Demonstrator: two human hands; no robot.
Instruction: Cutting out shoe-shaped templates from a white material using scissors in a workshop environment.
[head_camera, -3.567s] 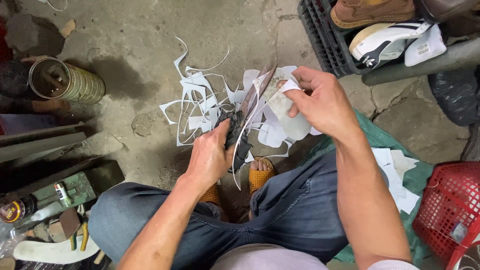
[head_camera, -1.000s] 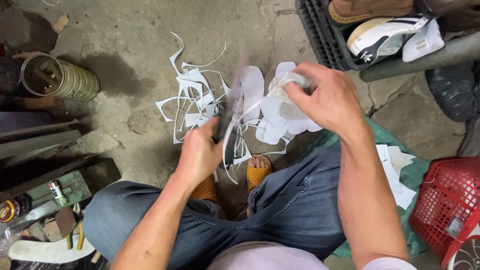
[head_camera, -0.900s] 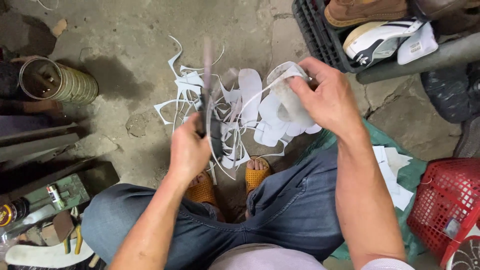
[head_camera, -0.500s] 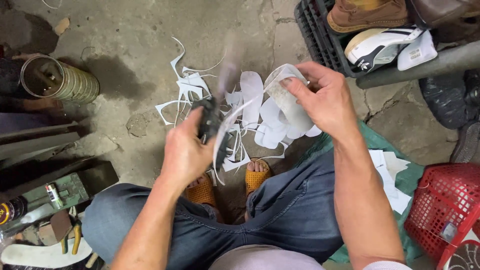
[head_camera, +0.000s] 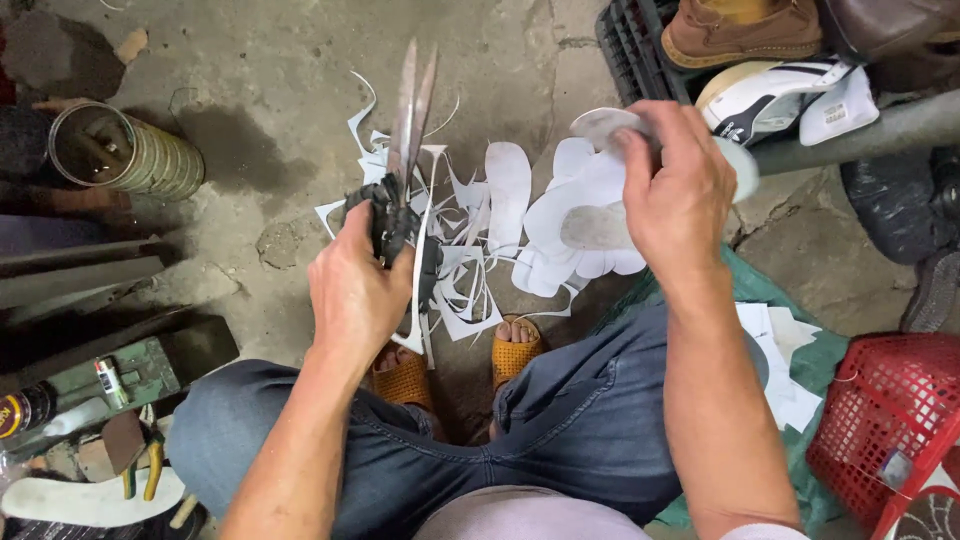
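Metal can (head_camera: 125, 150) far left; red basket (head_camera: 885, 430) right; shoes in black crate (head_camera: 640, 45).

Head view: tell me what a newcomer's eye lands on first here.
First, the long scissors pointing up in the left hand, blades slightly apart, at centre. Next, the right hand gripping a white insole to their right. Below both, white scraps litter the concrete floor ahead of the orange sandals, with a red basket at lower right.

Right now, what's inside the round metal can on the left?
The round metal can is open on top; its dark inside shows a few stick-like shapes. Its bottom is in shadow, so nothing further is discernible.
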